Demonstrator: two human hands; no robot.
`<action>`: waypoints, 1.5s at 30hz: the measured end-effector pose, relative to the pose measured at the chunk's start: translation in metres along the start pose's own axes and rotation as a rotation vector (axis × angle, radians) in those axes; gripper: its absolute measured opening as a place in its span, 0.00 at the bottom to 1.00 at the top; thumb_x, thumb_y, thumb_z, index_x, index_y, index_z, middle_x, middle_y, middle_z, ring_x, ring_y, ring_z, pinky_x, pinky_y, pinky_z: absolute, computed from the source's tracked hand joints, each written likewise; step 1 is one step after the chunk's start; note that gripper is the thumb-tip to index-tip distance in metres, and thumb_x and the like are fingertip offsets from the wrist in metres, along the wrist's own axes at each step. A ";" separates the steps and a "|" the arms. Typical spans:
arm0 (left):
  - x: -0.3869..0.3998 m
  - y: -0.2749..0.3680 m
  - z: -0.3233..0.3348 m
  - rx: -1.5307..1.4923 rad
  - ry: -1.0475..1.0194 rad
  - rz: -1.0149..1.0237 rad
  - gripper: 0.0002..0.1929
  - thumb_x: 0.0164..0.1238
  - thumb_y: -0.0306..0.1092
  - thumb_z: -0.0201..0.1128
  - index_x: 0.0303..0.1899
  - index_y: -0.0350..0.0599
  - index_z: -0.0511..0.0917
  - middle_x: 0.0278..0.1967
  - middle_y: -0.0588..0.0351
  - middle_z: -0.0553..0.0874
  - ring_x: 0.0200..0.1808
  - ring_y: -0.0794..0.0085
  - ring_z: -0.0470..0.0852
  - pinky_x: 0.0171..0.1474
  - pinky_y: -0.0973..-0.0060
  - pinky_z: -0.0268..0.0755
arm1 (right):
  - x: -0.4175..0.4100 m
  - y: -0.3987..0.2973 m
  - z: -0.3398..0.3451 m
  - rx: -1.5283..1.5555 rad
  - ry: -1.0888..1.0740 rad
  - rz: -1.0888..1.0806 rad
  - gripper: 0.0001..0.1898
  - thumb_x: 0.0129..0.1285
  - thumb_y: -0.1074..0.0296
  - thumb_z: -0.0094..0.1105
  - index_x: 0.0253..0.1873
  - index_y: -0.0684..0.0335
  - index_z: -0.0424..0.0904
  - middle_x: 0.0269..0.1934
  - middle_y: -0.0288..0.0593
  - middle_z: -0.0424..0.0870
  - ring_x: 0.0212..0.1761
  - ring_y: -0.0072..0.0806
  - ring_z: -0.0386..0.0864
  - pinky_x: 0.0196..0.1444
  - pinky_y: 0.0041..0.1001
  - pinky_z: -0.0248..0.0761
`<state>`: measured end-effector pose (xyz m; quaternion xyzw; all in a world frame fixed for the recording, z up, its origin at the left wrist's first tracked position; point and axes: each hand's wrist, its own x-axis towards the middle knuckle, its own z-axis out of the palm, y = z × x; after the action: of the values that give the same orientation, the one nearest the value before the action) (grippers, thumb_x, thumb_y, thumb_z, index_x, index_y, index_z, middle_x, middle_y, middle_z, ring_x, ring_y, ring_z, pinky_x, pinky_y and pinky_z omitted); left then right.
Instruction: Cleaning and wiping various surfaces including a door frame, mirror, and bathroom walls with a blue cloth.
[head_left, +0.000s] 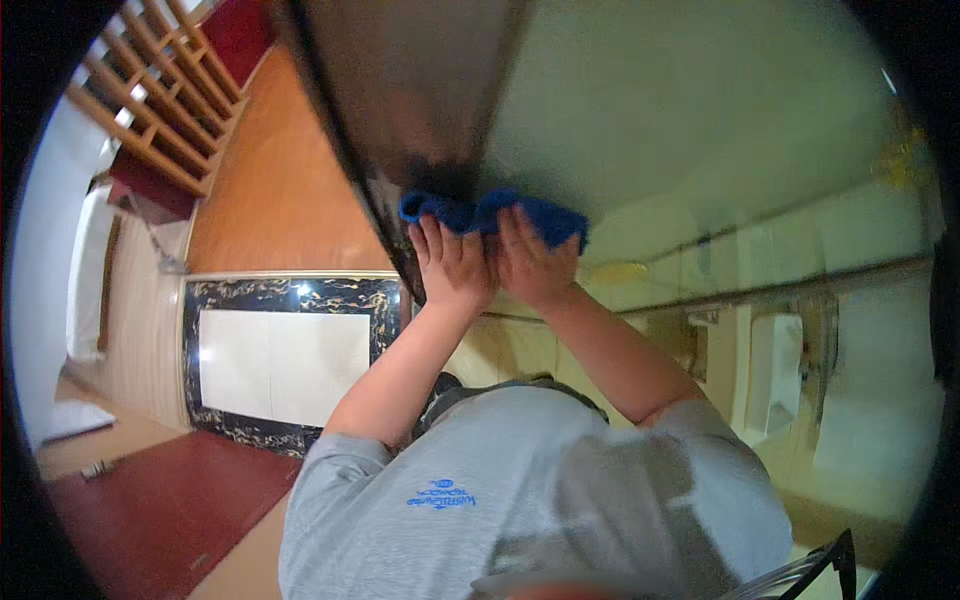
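A blue cloth (532, 217), which looks like a folded towel, is pressed against a large glossy panel (660, 112). My left hand (456, 266) lies on the cloth's left part, fingers pointing up and away from me. Right beside it, my right hand (536, 266) presses the right part, its fingers spread over the fabric. The hands touch or nearly touch each other. The panel shows reflections and has a dark band to the left of its greenish area. Whatever part of the panel lies under the cloth is hidden.
A dark edge (345, 150) bounds the panel on the left. Beyond it are an orange-brown wooden surface (285, 180), a brown lattice (165, 90), white floor tiles (285, 367) bordered by dark marbled stone, and a red mat (172, 510). A black frame (844, 555) shows at lower right.
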<state>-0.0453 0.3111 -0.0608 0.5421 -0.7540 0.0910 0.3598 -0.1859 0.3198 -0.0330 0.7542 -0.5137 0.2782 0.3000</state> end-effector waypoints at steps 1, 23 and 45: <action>-0.011 0.006 0.006 -0.022 -0.013 0.016 0.19 0.65 0.45 0.58 0.45 0.36 0.75 0.60 0.21 0.69 0.64 0.27 0.67 0.68 0.35 0.51 | -0.011 0.004 0.000 0.115 -0.086 -0.024 0.23 0.62 0.51 0.56 0.61 0.48 0.80 0.49 0.37 0.83 0.40 0.40 0.77 0.50 0.49 0.64; 0.013 0.248 0.048 -0.127 0.094 0.128 0.25 0.66 0.41 0.58 0.56 0.27 0.69 0.49 0.27 0.77 0.51 0.29 0.74 0.55 0.34 0.58 | -0.090 0.213 -0.122 0.051 0.125 0.154 0.26 0.53 0.56 0.62 0.60 0.47 0.80 0.32 0.30 0.86 0.20 0.33 0.73 0.47 0.42 0.69; 0.020 0.283 0.008 -0.607 0.231 -0.256 0.22 0.58 0.25 0.65 0.55 0.41 0.74 0.52 0.39 0.77 0.54 0.46 0.76 0.57 0.58 0.70 | -0.161 0.207 -0.113 0.285 0.077 0.276 0.33 0.64 0.59 0.62 0.69 0.69 0.61 0.68 0.70 0.62 0.68 0.63 0.64 0.67 0.53 0.56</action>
<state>-0.3021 0.4040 0.0181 0.4867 -0.6269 -0.1227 0.5959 -0.4450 0.4404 -0.0405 0.7003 -0.5558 0.4151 0.1685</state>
